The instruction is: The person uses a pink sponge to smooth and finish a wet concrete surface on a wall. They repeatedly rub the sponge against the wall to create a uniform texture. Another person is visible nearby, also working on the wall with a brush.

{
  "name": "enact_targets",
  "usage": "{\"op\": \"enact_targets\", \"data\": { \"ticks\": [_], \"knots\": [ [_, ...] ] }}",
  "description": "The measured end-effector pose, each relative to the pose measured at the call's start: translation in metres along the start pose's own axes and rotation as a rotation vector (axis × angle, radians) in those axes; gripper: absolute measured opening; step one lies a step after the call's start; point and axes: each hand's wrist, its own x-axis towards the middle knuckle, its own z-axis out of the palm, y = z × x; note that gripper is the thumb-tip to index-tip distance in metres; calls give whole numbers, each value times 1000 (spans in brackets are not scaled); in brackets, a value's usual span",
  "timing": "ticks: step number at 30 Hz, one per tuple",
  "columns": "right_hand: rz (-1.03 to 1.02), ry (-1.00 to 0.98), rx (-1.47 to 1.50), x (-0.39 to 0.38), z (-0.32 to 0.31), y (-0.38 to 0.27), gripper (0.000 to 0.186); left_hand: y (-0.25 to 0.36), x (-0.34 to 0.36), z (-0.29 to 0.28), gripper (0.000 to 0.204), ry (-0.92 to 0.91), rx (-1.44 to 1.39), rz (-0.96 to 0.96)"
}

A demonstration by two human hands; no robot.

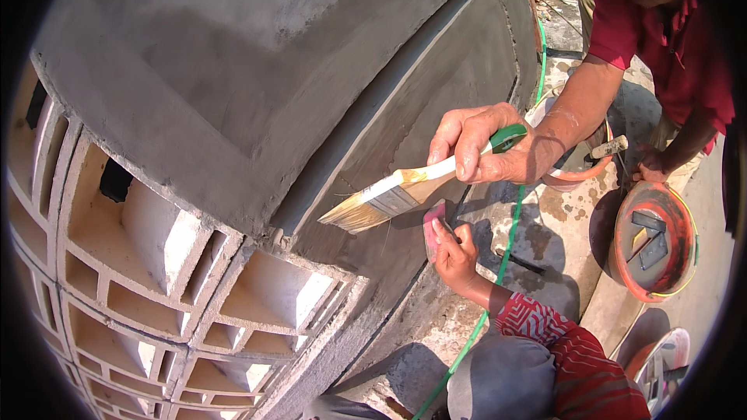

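Observation:
My right hand (454,258) reaches in from the lower right in a red patterned sleeve (533,317). Its fingers are closed on a flat pink pad (433,227), held beside the grey cement face (405,136); I cannot tell whether they touch. My left hand does not show. Above my right hand, a co-worker's hand (486,140) grips a wide paintbrush (393,198) with a pale, green-tipped handle. The bristles point left, toward the lower end of a long recessed groove (381,105) in the cement.
Hollow pale blocks (167,284) form a lattice at lower left. A green hose (513,225) crosses the ground. The co-worker in a red shirt (677,62) steadies an orange bucket (681,222) holding water and dark flat pieces. Another bucket (671,342) stands lower right. Grey cloth (498,377) fills the bottom.

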Motion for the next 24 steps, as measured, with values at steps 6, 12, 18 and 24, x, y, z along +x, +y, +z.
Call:
{"op": "enact_targets", "data": {
  "ticks": [6,12,18,24],
  "knots": [
    [168,264,-31,92,21,38,37,5,-4,-6,48,14,-78,-100],
    [-44,37,29,15,0,3,51,11,9,1,53,14,-15,64],
    [123,273,1,102,8,-13,52,3,-15,2,55,71,-477,-280],
    [-120,19,6,17,3,-25,49,-22,-7,13,51,94,224,284]
  ]
}}
